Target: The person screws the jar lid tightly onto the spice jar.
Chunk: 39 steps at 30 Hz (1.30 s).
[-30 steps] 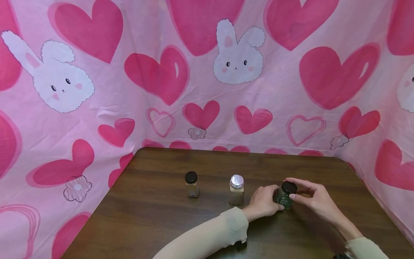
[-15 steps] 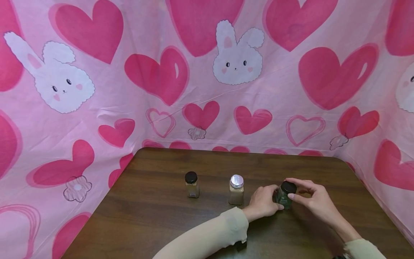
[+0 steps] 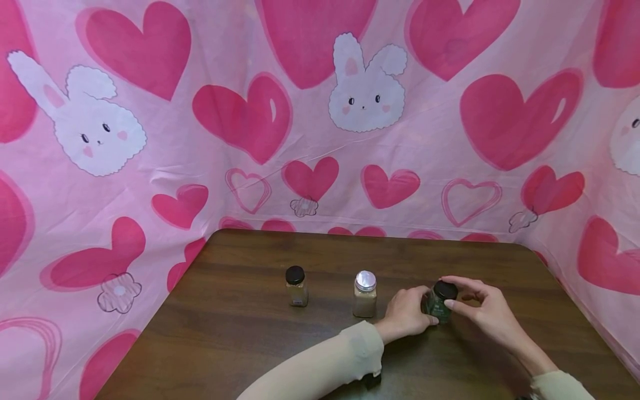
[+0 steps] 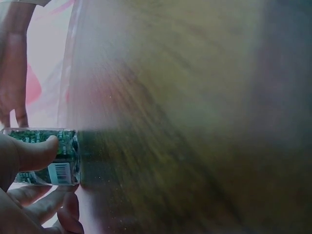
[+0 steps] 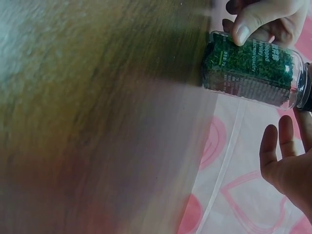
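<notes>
A clear glass spice jar (image 3: 439,309) of chopped parsley, green inside, stands upright on the right part of the table. My left hand (image 3: 407,312) grips its body from the left; in the left wrist view the thumb (image 4: 39,153) lies across the glass beside a barcode label. From the right, my right hand (image 3: 492,314) pinches the black lid (image 3: 445,289) between thumb and fingers. In the right wrist view the jar's printed label (image 5: 261,61) shows, and some right-hand fingers (image 5: 286,139) extend free below the lid. The lid sits on the jar.
A jar with a silvery top (image 3: 365,297) and pale contents stands left of my left hand. Farther left is a black-lidded jar (image 3: 297,288). The brown wooden table (image 3: 240,344) is backed by a pink heart-and-rabbit cloth (image 3: 305,133).
The right hand's fingers have shifted slightly around the lid. The left hand, the gripped jar and the other two jars stay where they were.
</notes>
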Each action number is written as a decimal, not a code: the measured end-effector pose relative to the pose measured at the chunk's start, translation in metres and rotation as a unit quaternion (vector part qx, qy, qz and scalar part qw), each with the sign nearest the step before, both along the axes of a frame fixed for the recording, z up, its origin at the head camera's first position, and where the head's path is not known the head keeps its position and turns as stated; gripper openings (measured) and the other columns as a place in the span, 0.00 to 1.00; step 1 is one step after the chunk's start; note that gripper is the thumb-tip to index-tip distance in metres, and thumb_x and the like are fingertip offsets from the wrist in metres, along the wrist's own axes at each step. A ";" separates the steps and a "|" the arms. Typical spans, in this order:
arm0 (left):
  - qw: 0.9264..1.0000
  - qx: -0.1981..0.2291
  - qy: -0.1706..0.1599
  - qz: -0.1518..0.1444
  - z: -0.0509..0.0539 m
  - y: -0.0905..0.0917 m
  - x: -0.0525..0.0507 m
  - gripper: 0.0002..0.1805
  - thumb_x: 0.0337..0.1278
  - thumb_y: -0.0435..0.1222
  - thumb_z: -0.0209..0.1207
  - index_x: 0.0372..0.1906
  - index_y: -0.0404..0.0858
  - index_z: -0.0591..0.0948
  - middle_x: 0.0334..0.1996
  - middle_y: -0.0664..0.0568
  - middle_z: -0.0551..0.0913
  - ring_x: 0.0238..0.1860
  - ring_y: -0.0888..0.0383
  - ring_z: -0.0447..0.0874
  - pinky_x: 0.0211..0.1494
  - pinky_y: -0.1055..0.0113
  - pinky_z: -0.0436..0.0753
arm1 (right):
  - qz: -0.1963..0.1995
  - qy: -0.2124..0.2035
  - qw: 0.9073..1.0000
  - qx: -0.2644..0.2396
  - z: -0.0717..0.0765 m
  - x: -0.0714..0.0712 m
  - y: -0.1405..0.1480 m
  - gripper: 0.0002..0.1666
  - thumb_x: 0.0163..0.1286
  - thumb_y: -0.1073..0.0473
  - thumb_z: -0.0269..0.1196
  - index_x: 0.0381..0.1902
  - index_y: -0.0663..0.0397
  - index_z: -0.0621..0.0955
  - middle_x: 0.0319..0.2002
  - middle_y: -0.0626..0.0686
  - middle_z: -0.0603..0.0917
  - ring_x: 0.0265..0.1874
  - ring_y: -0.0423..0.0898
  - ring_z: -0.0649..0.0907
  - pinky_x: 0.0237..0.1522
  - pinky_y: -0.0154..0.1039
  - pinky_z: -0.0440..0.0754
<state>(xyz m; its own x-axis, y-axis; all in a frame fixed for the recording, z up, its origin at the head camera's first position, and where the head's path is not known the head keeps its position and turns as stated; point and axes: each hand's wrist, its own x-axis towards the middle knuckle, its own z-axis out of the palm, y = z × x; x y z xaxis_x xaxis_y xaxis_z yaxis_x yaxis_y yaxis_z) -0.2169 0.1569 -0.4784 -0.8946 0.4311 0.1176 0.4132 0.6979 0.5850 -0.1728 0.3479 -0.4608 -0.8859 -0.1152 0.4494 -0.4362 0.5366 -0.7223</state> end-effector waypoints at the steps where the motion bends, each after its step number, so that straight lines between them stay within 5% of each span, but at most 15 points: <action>1: 1.000 0.000 -0.001 0.001 0.000 0.000 0.000 0.28 0.48 0.45 0.82 0.56 0.52 0.86 0.38 0.66 0.85 0.37 0.68 0.79 0.42 0.70 0.77 | 0.003 -0.001 1.000 -0.003 0.000 0.000 0.000 0.25 0.66 0.69 0.75 0.61 0.58 0.85 0.50 0.51 0.89 0.44 0.38 0.82 0.43 0.33 0.80; 29: 0.999 0.020 -0.027 0.005 0.001 0.000 -0.003 0.28 0.46 0.42 0.83 0.55 0.52 0.86 0.40 0.66 0.86 0.39 0.68 0.80 0.45 0.67 0.79 | 0.058 0.009 0.998 -0.014 0.003 -0.003 0.002 0.33 0.66 0.72 0.72 0.69 0.58 0.79 0.62 0.49 0.86 0.54 0.32 0.82 0.45 0.35 0.80; 39: 0.998 0.031 -0.016 -0.044 0.006 -0.009 0.000 0.38 0.48 0.41 0.82 0.66 0.49 0.78 0.46 0.63 0.83 0.44 0.67 0.79 0.50 0.68 0.79 | 0.040 -0.005 0.999 0.021 0.016 0.002 0.000 0.39 0.64 0.67 0.76 0.73 0.53 0.76 0.61 0.40 0.81 0.51 0.39 0.83 0.49 0.32 0.80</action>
